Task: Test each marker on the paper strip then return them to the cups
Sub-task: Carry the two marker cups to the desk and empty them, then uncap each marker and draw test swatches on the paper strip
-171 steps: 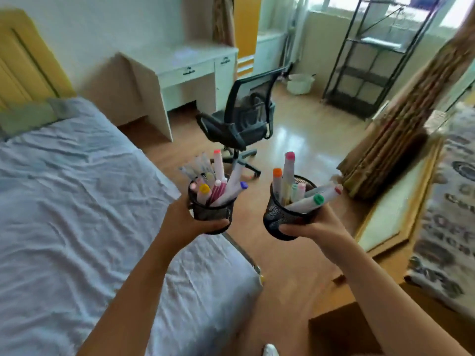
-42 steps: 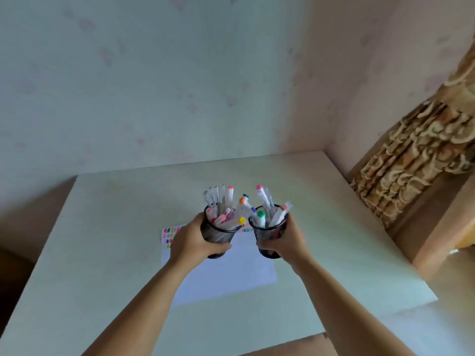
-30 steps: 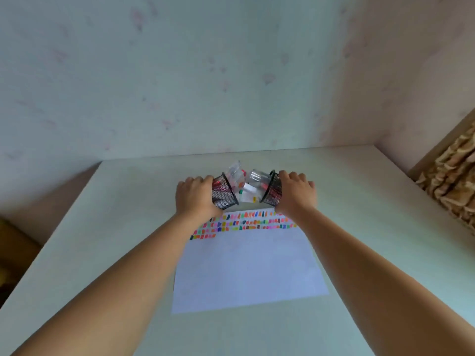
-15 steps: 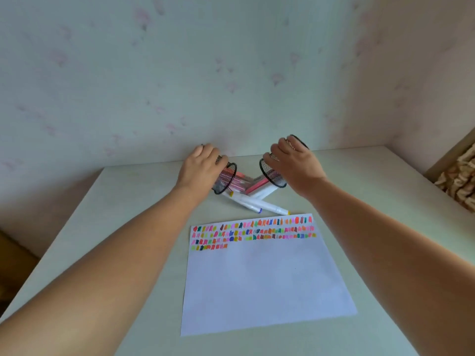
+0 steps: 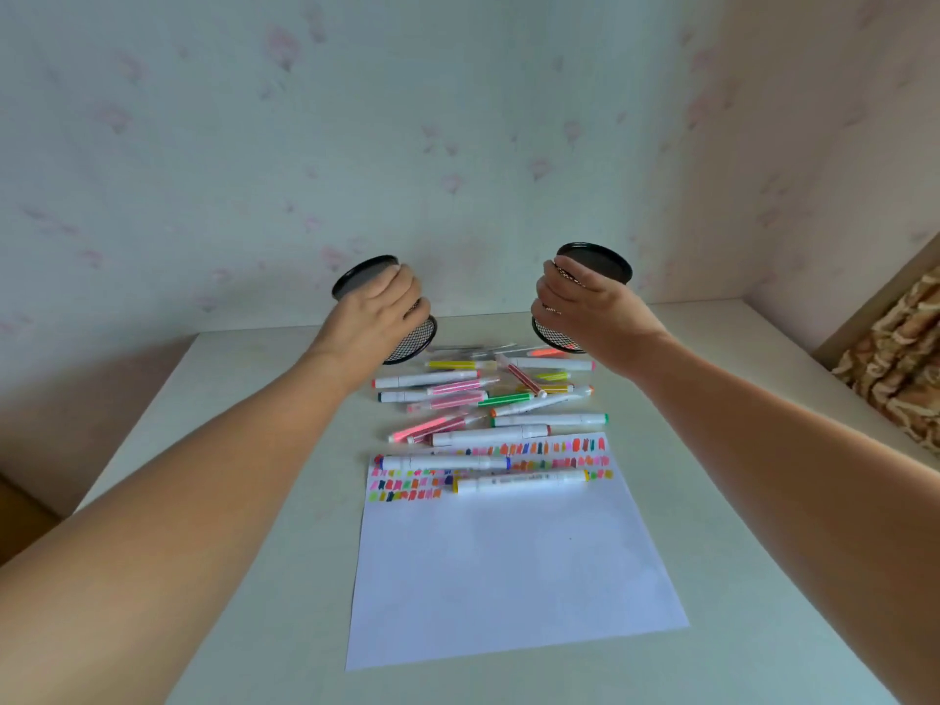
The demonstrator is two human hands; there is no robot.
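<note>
Left hand (image 5: 374,312) grips the upturned left cup (image 5: 362,276), right hand (image 5: 585,308) the right cup (image 5: 596,261); loose markers (image 5: 483,399) could roll off the table (image 5: 737,323).

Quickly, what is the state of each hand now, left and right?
Left hand: holds the left mesh cup, mouth tipped downward.
Right hand: holds the right mesh cup, mouth tipped downward.

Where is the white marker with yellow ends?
The white marker with yellow ends lies flat on the far end of the white paper sheet, centre of the head view, just nearer than the blue-tipped white marker.
</note>
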